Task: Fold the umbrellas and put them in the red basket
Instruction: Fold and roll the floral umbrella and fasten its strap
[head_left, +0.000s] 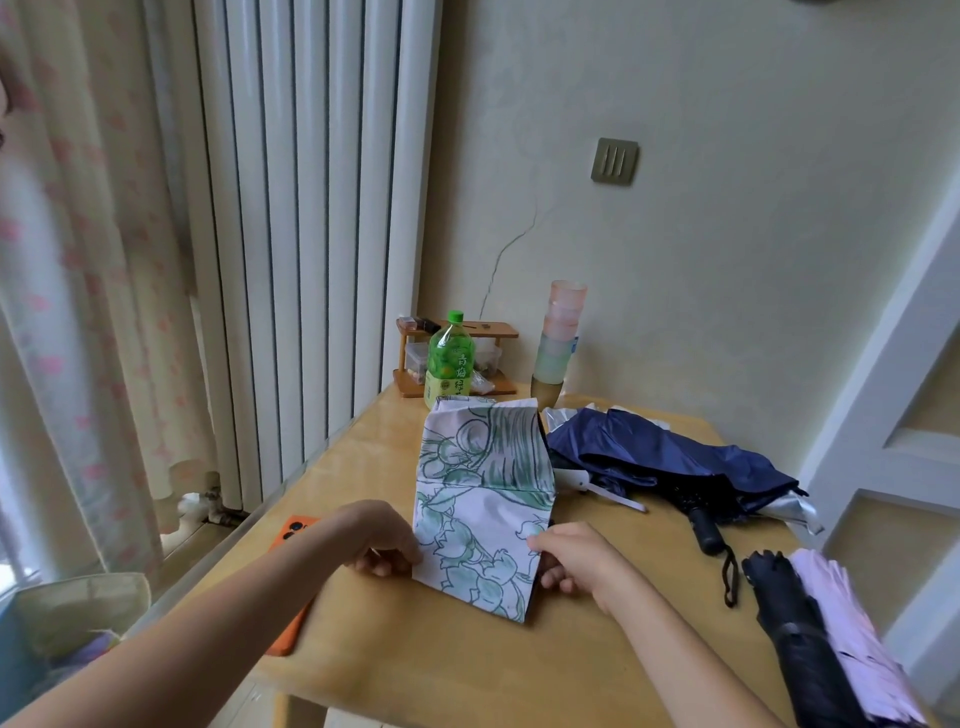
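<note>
A white umbrella with a green flower print lies collapsed on the wooden table, its canopy spread flat. My left hand pinches the canopy's left edge. My right hand grips its right edge near the lower end. A navy umbrella with a black handle and wrist strap lies loose to the right. At the table's right edge sits a black and pale lilac umbrella. No red basket is in view.
An orange phone lies on the table under my left forearm. A green bottle, a small wooden rack and stacked plastic cups stand at the back by the wall. A radiator and curtain are on the left.
</note>
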